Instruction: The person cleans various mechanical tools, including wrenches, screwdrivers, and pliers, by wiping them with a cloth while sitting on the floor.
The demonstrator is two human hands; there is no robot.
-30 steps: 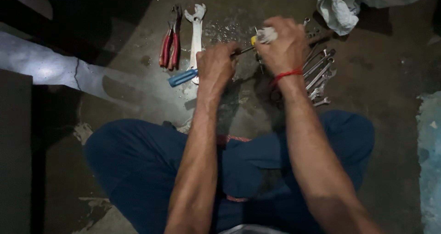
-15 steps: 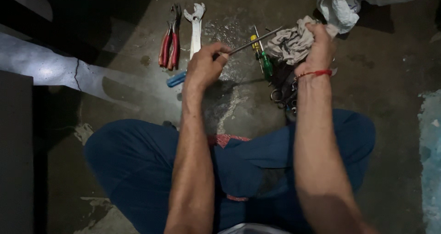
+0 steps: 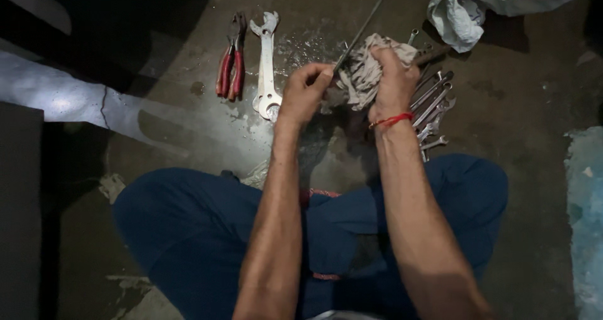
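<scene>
- Hands first: the left hand pinches the near end of a thin metal rod, which slants up and away toward the far edge of the floor.
- The right hand is clenched on a crumpled grey rag, pressed against the rod's lower part, just beside the left fingertips.
- Change: half a second ago the hands were apart, the rag held off to the right and the rod lying flatter; now they have closed together and the rod points steeply upward. Judged from that, the rag is back on the rod for another wipe.
- The blue-handled tool seen earlier beside the big spanner no longer shows; the yellow and green screwdrivers are covered by the hands and rag.
- Red-handled pliers lie left of the spanner; a fan of small spanners lies right of the right wrist.
- A white cloth sits at the far right corner, partly cut off.
- Hard to tell: the rod's far tip fades into the dark, and its handle is hidden inside the left hand.
</scene>
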